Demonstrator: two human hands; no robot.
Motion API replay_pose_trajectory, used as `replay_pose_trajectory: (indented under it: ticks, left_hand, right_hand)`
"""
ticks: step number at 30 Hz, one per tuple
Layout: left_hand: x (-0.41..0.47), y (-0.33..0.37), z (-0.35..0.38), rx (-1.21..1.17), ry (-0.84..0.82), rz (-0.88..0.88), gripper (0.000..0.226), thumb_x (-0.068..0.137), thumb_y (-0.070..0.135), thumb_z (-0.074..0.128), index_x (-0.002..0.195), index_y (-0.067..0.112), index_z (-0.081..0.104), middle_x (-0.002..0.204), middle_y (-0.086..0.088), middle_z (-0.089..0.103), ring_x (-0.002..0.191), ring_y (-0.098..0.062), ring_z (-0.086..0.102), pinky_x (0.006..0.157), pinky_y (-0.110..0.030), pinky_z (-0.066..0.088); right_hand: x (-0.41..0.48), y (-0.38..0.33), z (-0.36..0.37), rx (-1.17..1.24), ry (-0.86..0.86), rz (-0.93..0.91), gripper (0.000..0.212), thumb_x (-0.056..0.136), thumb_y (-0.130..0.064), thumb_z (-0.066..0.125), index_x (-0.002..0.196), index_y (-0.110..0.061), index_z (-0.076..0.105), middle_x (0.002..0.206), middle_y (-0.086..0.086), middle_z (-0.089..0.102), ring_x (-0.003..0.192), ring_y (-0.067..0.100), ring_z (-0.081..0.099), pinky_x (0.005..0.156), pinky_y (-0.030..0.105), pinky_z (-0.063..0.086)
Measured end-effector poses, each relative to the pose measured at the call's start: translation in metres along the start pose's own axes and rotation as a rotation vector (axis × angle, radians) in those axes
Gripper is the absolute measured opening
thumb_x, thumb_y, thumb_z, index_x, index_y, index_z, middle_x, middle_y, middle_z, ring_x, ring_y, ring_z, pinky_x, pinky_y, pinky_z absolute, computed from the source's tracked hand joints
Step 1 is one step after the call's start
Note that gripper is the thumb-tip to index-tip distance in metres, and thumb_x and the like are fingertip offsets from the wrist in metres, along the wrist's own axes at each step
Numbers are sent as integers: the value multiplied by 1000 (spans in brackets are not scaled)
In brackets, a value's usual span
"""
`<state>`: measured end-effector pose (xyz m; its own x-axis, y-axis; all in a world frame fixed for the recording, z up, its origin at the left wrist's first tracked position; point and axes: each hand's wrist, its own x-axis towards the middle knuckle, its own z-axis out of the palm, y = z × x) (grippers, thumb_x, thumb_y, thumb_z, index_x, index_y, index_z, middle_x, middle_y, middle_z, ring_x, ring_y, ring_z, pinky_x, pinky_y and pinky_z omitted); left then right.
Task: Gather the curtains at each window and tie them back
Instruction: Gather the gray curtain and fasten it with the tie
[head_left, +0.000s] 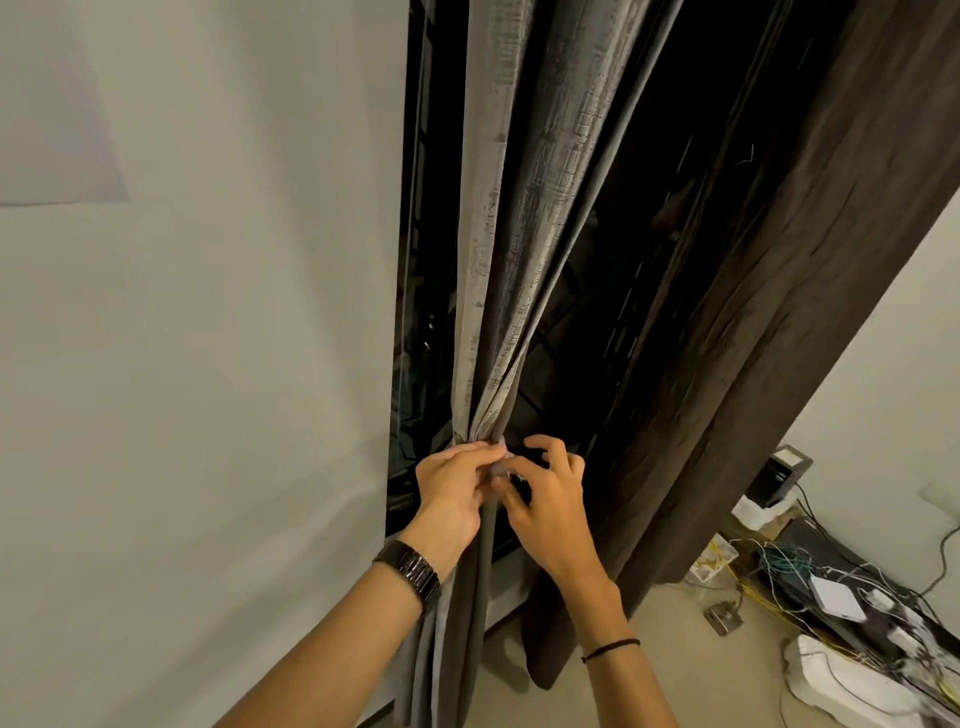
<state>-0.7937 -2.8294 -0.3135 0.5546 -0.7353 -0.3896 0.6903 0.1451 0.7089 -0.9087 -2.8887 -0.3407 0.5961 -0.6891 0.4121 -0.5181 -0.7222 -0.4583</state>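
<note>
Grip: left hand (452, 488) is clutching gathered grey woven curtain (498, 260); right hand (548, 501) is curling beside it, hold unclear.
Folds: narrowing into a bunch.

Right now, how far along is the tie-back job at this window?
Done: the grey curtain is gathered into a tight bunch. In hand: the left hand grips that bunch, and the right hand curls its fingers at the tie beside it; whether it is fastened cannot be told. Left: the brown curtain on the right hangs loose, ungathered and untied.
</note>
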Motion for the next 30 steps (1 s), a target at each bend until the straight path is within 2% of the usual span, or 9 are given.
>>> replay_pose_trajectory:
  ticks: [3, 6, 9, 14, 18, 21, 24, 27, 30]
  left_hand:
    - [5, 1, -6, 82, -44, 28, 27, 78, -14, 77, 103, -4, 74, 98, -29, 76, 88, -34, 75, 73, -35, 63]
    - [11, 2, -12, 184, -89, 42, 30, 78, -13, 78, 106, -2, 75, 101, -28, 76, 92, -35, 76, 85, -42, 64]
    - [15, 4, -19, 379, -102, 126, 29, 79, -13, 77, 105, 1, 78, 99, -26, 77, 86, -27, 74, 92, -43, 61]
    - [14, 0, -18, 958, -111, 572, 23, 85, 6, 83, 106, 15, 80, 89, 7, 78, 82, 6, 72, 74, -10, 56]
    - [12, -5, -20, 1080, -93, 625, 18, 91, 10, 77, 105, 20, 71, 84, 10, 74, 74, 4, 66, 67, -2, 47]
    - [11, -4, -26, 1162, -90, 648, 10, 92, 10, 72, 99, 17, 72, 84, 8, 72, 77, -6, 65, 66, -8, 49]
    - [10, -4, -29, 1228, -147, 596, 12, 91, 5, 66, 90, 16, 72, 84, 0, 73, 83, -19, 69, 74, -37, 62]
    - [10, -1, -35, 1222, -175, 625, 16, 90, 1, 66, 94, 15, 72, 82, 6, 71, 76, -7, 68, 69, -27, 62]
    - [6, 8, -45, 1237, -112, 712, 13, 94, 4, 64, 97, 15, 71, 73, 10, 67, 61, -4, 62, 54, -17, 53]
  right_hand:
    - [1, 12, -10, 376, -192, 113, 36, 85, -19, 79, 112, -39, 66, 143, -14, 40, 136, 12, 38, 104, 36, 46]
    - [-1, 19, -5, 531, -146, 135, 38, 86, -2, 75, 105, -32, 63, 102, 1, 68, 87, 21, 71, 72, 47, 62]
    - [-6, 21, -5, 482, -26, 126, 27, 90, 0, 73, 94, -25, 68, 76, 0, 71, 66, 16, 69, 58, 29, 57]
    - [0, -1, -12, 394, 176, -9, 31, 90, -5, 75, 103, -28, 59, 85, -13, 73, 77, 6, 71, 65, 15, 53]
    - [10, -12, -3, 307, 324, -54, 33, 85, -10, 82, 103, -22, 57, 85, -15, 72, 80, -1, 70, 66, 12, 54]
    - [15, -11, 10, 181, 430, -177, 19, 82, -11, 85, 98, -14, 74, 86, -8, 73, 76, 3, 69, 70, 17, 57]
    - [18, -9, 23, 57, 516, -296, 13, 88, -13, 79, 99, -7, 79, 87, 4, 75, 78, 8, 65, 79, 8, 50]
    - [17, -6, 29, -130, 430, -408, 32, 107, -29, 50, 112, -9, 75, 105, 1, 74, 83, 18, 60, 69, 29, 53]
    - [3, -13, 33, -420, 176, -395, 48, 100, -23, 38, 145, -14, 53, 143, -1, 58, 92, 24, 52, 72, 36, 46]
